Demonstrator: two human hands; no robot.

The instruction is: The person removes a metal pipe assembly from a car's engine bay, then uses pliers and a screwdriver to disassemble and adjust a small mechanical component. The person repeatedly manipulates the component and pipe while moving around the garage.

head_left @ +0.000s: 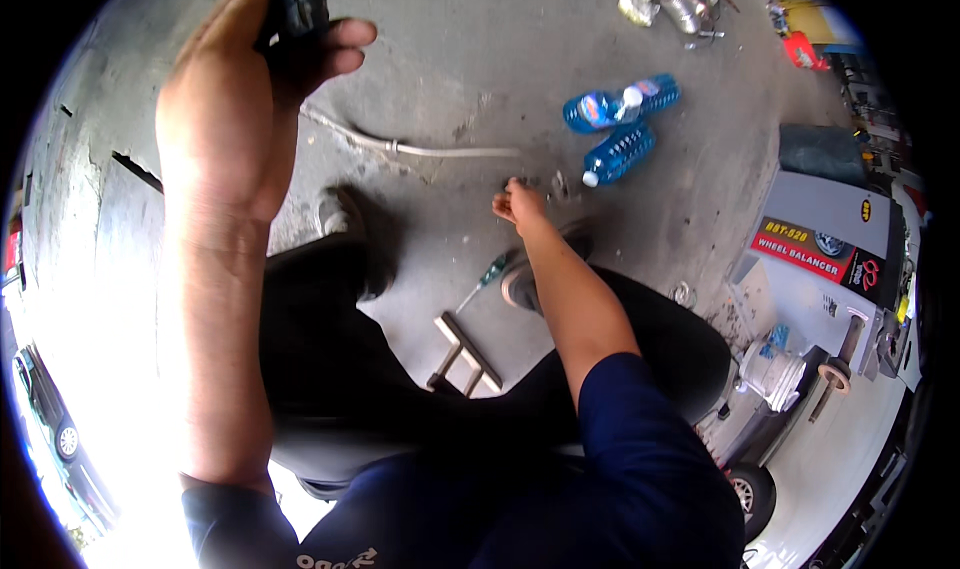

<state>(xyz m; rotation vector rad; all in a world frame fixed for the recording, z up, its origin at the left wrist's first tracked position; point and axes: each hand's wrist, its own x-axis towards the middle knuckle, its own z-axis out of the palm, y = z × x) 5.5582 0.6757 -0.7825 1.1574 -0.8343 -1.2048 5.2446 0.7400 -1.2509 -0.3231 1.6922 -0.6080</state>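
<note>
My left hand [228, 114] is raised at the upper left, its fingers wrapped round a black plastic part [303, 7]. The top of that part runs out of view. Low over the concrete floor, my right hand [521, 207] has its fingers curled; whatever may be between them is too small to make out. Just right of it lie a few small pieces [559, 184]. A screwdriver [492, 271] with a green handle lies below my right hand, beside my shoe. Between my legs is a frame of pale bars [468, 353].
A pale bent pipe or hose [420, 151] crosses the floor ahead. Several bottles of blue liquid [618, 156] lie to the right. Farther right stand a grey wheel balancer [830, 204] and a white bucket [772, 374]. Metal parts [680, 11] lie at the far right.
</note>
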